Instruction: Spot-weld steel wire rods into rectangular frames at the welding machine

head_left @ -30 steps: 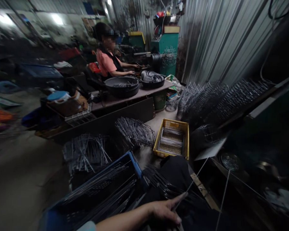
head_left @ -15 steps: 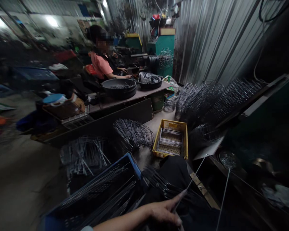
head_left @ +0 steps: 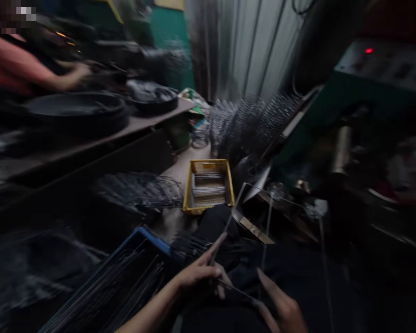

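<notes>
A thin wire frame [head_left: 269,217] with straight sides and bent corners stands over my dark-clothed lap. My left hand [head_left: 206,269] grips its left side, with the index finger stretched along the wire. At the lower right, my right hand [head_left: 280,303] holds the lower part of the same frame between thumb and fingers. Beneath the hands the lap is dark, and motion blurs the fingertips. Close to my left forearm lies a blue crate [head_left: 156,241] holding long thin wires.
Beyond my knees a yellow crate [head_left: 187,196] holds wire pieces. Stacked wire racks [head_left: 256,120] lean near the metal wall. A co-worker's arm [head_left: 64,81] is above a bench with black basins [head_left: 79,115]. Green machinery [head_left: 384,88] with a red light stands at right.
The view has swung to the right and nearer the machine. My right hand has come into view at the wire frame, and my left hand has moved left in the picture, still gripping it.
</notes>
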The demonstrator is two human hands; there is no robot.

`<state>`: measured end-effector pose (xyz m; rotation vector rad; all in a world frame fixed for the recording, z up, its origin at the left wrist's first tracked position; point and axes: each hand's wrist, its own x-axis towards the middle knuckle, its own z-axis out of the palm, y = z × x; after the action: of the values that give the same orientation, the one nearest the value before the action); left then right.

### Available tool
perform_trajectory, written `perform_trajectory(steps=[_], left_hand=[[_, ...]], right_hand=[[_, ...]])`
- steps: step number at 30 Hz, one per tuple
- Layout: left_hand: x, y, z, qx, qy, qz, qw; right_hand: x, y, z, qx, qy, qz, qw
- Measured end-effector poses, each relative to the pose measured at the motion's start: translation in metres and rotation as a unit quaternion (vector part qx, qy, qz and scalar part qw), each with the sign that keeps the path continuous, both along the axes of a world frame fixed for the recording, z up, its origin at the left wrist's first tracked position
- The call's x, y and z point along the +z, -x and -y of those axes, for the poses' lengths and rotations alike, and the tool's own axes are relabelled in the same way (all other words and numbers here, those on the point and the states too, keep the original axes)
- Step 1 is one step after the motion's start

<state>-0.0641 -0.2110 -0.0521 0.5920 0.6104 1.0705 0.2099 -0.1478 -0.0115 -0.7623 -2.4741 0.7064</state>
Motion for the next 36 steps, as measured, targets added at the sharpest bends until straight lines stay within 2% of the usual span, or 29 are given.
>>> perform_trajectory(steps=[8,16,25,32,36], left_hand=[[0.023,0.008,0.006,0.025,0.018,-0.071,0.997],[0.02,0.011,0.008,0.038,0.038,-0.068,0.996],[0.038,0.007,0.002,0.022,0.043,-0.086,0.995],[0.036,0.0,-0.003,0.015,0.027,-0.112,0.993],[0.039,-0.005,-0.007,0.004,0.031,-0.112,0.993]], right_hand=[[0.017,0.003,0.002,0.013,0.027,0.02,0.999],[0.023,-0.01,0.001,-0.014,0.008,0.026,1.0],[0.031,-0.015,0.005,-0.039,0.026,0.046,0.998],[0.035,-0.021,0.005,-0.056,0.047,0.061,0.995],[0.035,-0.028,0.006,-0.059,0.061,0.056,0.995]])
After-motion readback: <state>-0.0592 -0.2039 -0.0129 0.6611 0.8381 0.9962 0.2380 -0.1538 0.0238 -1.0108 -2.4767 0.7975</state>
